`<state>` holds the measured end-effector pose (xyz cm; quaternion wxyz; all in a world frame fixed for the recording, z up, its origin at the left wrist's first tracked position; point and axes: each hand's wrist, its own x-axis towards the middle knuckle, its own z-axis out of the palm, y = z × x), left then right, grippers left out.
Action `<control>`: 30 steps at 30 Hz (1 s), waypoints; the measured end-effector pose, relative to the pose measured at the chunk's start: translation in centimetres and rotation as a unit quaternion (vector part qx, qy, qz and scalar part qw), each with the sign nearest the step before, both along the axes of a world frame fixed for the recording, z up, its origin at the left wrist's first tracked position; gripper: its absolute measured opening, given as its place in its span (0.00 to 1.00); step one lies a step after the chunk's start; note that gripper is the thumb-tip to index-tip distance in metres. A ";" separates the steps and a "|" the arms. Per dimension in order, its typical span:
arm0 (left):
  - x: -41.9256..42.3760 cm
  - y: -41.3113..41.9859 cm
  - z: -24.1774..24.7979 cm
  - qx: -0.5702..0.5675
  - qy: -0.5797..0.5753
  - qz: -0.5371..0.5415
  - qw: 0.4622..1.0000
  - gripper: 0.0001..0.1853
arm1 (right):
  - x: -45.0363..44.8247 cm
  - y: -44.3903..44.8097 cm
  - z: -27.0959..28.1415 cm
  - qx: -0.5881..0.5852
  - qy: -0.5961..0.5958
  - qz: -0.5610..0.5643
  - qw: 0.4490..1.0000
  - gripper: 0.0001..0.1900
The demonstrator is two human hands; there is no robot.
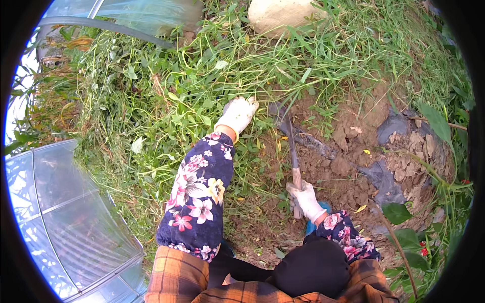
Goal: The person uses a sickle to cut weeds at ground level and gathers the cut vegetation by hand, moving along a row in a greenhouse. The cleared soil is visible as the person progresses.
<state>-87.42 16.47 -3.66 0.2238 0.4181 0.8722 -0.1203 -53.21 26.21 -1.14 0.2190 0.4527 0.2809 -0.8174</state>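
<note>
In a white work glove, my right hand (306, 200) grips the wooden handle (297, 178) of a sickle. Its dark, narrow metal shaft (291, 146) points away from me, and the curved blade (279, 111) lies low at the edge of the weeds, its tip close to my left hand. My left hand (238, 113), also gloved in white, reaches down among green weeds (197, 113). Its fingers are partly hidden there, so whether they hold any stems is unclear. Flowered sleeve covers (201, 189) are on both my forearms.
Bare brown soil (341, 163) with dark plastic film (382, 178) poking through lies at right. Clear plastic sheeting on a frame (72, 212) stands at left. A large pale stone (284, 17) sits at the top. Leafy plants (409, 242) and a thin stick (398, 246) rise at lower right.
</note>
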 end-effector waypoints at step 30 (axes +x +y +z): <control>6.3 -11.3 11.7 0.056 0.157 -0.088 0.982 0.23 | -13.9 3.1 -3.0 0.568 0.173 -0.038 0.804 0.16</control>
